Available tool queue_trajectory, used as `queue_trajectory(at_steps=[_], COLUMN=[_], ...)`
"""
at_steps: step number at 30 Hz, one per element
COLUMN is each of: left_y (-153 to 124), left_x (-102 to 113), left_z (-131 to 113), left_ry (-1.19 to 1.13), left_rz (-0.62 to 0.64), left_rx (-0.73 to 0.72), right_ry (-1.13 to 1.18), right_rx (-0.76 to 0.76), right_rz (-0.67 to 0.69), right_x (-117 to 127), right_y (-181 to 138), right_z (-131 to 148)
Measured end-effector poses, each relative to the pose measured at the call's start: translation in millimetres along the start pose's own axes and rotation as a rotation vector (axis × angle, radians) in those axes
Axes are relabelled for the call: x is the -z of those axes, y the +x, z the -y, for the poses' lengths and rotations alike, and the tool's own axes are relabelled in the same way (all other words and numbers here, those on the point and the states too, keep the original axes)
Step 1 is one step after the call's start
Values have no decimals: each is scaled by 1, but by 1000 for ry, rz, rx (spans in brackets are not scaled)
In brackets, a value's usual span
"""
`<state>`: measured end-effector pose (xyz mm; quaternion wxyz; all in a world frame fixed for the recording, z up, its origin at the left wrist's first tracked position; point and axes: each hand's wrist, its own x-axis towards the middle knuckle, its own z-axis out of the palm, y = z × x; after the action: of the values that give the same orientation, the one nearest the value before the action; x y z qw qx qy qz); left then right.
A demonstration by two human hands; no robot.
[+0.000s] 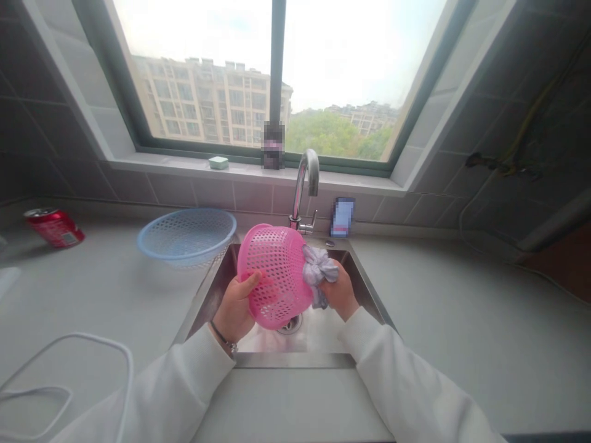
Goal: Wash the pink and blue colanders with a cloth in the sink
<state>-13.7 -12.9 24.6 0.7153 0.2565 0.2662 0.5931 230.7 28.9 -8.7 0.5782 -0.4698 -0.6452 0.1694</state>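
Observation:
A pink plastic colander (281, 277) is held tilted on its side above the metal sink (295, 360). My left hand (236, 307) grips its rim side, with the thumb on the outer wall and the other fingers behind it. My right hand (342, 289) is closed around a bunched pale grey cloth (318, 267), which presses against the colander's base. Below the colander, part of the sink drain (290, 324) shows. The chrome faucet (308, 184) rises just behind the colander.
A light blue basket (187, 237) stands on the counter left of the sink, partly by its edge. Farther left lies a red can (54, 227). A phone (342, 217) leans at the back wall. Green soap-like block (218, 162) rests on the sill. A white cable (92, 337) loops at lower left.

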Motion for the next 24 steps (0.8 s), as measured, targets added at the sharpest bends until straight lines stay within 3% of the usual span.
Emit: queue_trajectory(at_steps=[3,6,8,11,13,15,20,22,24], left_y=[-7,-11,-12,-9,-6,-3,-1,-2,-3], left_x=[-4,-10,-13,-13,-8,-2,4,2,-1], left_z=[5,12,13,7,0,-6,-8,-4,-1], left_ry=[61,105,96,60,27,-6,53,78,68], left_rz=[66,103,93,51,4,-54,43,95,111], left_rx=[142,229,180,46,-8,-14,159,212,211], right_ry=[-55,-51,26,103,105,69,-66,-72,-20], right_rx=[-51,-23,71,217,234,198,46,51,141], right_rz=[-150,-237,-179,40,184,228,-41,-131,-122], right_x=[7,5,0,-5,-4,1,11,9,5], right_y=[11,9,0,-15,-19,-15,6,6,1], right_z=[-5,14,33,53,53,41,13,20,36])
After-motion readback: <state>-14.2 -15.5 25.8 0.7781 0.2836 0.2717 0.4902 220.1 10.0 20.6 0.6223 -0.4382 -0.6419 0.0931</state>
